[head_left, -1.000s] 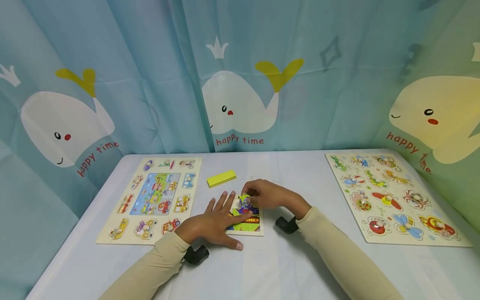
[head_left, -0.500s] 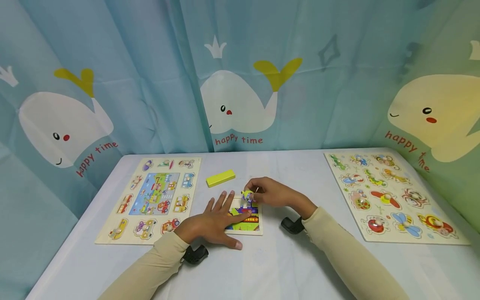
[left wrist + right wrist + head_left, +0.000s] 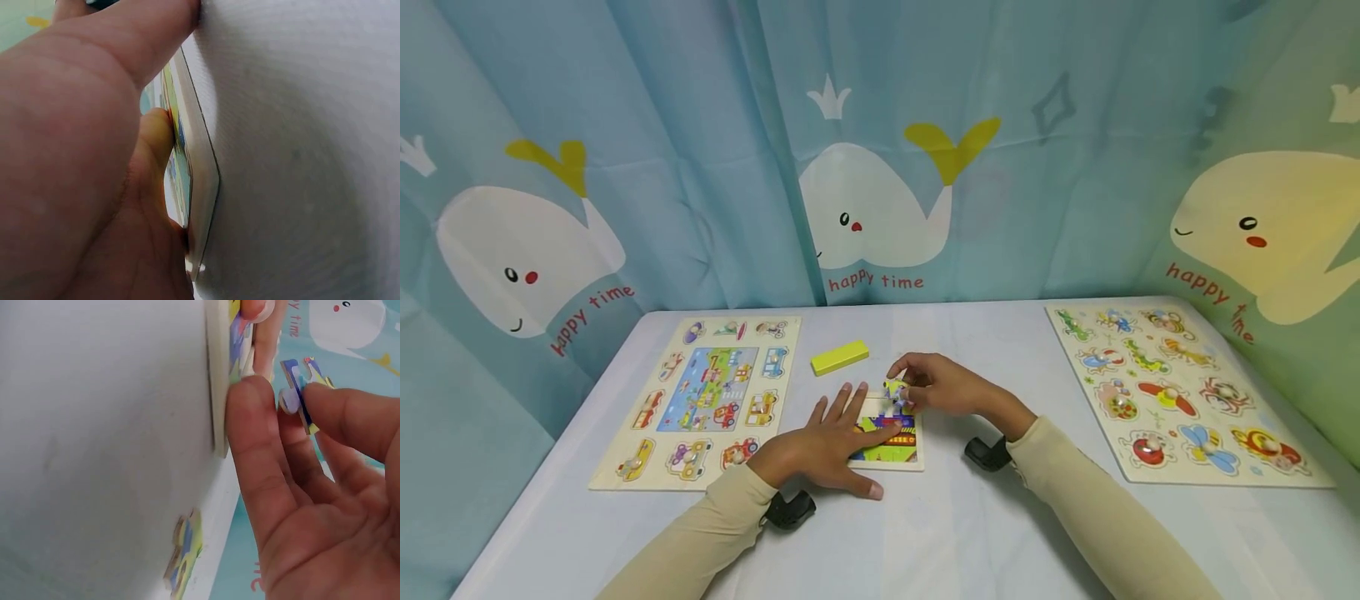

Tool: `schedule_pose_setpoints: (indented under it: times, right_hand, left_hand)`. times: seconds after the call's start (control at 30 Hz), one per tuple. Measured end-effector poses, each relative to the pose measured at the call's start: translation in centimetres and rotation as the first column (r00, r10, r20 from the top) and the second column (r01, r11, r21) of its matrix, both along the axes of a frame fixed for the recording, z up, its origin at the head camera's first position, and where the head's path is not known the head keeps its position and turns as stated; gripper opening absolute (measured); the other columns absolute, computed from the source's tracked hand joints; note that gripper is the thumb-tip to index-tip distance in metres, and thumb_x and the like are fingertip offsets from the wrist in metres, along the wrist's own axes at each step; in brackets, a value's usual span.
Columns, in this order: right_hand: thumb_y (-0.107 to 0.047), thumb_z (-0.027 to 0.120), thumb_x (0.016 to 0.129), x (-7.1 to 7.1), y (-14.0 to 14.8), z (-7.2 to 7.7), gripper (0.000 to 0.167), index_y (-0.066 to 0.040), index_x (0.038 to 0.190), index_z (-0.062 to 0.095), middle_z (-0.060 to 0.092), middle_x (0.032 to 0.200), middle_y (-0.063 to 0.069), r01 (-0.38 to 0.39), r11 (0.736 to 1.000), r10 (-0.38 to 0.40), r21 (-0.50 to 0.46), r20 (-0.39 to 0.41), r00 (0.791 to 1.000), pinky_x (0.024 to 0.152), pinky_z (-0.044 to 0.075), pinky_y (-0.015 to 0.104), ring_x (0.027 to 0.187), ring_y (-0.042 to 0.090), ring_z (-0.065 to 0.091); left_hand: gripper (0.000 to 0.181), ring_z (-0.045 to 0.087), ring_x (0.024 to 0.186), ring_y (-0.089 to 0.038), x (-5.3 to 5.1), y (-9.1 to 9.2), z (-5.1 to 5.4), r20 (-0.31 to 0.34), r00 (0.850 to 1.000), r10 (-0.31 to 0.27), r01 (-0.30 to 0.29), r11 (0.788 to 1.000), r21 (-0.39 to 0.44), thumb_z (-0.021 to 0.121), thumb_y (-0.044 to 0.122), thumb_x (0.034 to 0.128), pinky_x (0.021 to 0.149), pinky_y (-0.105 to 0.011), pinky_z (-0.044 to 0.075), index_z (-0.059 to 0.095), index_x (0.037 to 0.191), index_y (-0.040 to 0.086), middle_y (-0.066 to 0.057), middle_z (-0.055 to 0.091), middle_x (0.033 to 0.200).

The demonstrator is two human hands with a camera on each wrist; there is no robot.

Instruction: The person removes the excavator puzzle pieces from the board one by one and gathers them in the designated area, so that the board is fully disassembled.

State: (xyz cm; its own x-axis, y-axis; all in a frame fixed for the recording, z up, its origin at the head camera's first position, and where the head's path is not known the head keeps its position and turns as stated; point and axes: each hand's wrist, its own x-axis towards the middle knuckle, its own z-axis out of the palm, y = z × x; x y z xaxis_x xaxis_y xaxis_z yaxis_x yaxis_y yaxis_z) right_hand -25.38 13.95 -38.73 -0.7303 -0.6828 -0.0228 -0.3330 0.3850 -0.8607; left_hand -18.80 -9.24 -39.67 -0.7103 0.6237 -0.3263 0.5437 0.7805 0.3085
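Observation:
A small jigsaw tray [image 3: 912,467] with a pale wooden frame lies mid-table, partly filled with a colourful picture. My left hand [image 3: 823,450] rests on its left side, fingers spread, the index fingertip on the picture. The left wrist view shows the tray's edge [image 3: 203,169] beside the fingers. Over the tray's far part, my right hand [image 3: 943,385] pinches a yellow and purple jigsaw piece [image 3: 895,390] between thumb and fingers. The right wrist view shows this piece tilted and clear of the tray. Another loose jigsaw piece [image 3: 186,553] lies on the table near the right hand.
A yellow block [image 3: 839,357] lies beyond the left hand. To the left is a vehicle peg puzzle board [image 3: 655,479]; an insect peg puzzle board [image 3: 1138,450] lies to the right. A whale-print curtain [image 3: 722,167] hangs behind the table.
My right hand has drawn slightly back to the right and up with the jigsaw piece, baring more of the tray's far part. The left hand keeps its place.

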Motion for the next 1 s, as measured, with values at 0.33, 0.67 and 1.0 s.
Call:
schedule_pose_setpoints:
  times: [0.33,0.67,1.0]
  right_hand:
    - [0.003,0.061,0.091,-0.4,1.0,-0.1,0.018,0.001,0.109,0.065,0.063,0.088,0.01,0.099,0.995,-0.095,0.016,-0.155,0.983,0.062,0.047,0.028,0.073,0.017,0.055]
    - [0.005,0.059,0.091,-0.2,2.9,0.2,0.021,0.005,0.111,0.066,0.065,0.092,0.01,0.114,0.993,-0.109,0.022,-0.158,0.981,0.06,0.049,0.029,0.07,0.017,0.055]
    - [0.004,0.058,0.09,-0.5,4.9,0.1,0.02,0.002,0.106,0.069,0.068,0.094,0.006,0.183,0.98,-0.159,0.085,-0.232,0.96,0.067,0.047,0.029,0.078,0.018,0.054]
  left_hand:
    - [0.085,-0.018,0.144,-0.034,-0.1,0.0,-0.2,0.006,1.0,0.01,-0.01,1.0,0.011,0.065,0.066,0.0806,0.112,-0.058,-0.004,0.031,0.153,0.037,-0.014,-0.013,0.161]
    - [0.085,-0.018,0.144,-0.034,-0.1,-0.1,-0.2,0.007,1.0,0.0,0.0,0.999,0.032,0.066,0.064,0.0813,0.111,-0.059,-0.005,0.031,0.153,0.035,-0.015,-0.014,0.16]
    - [0.084,-0.018,0.144,-0.034,-0.1,-0.2,-0.3,0.005,1.0,-0.001,0.001,0.999,0.038,0.066,0.064,0.0815,0.111,-0.058,-0.005,0.03,0.153,0.036,-0.015,-0.014,0.16]
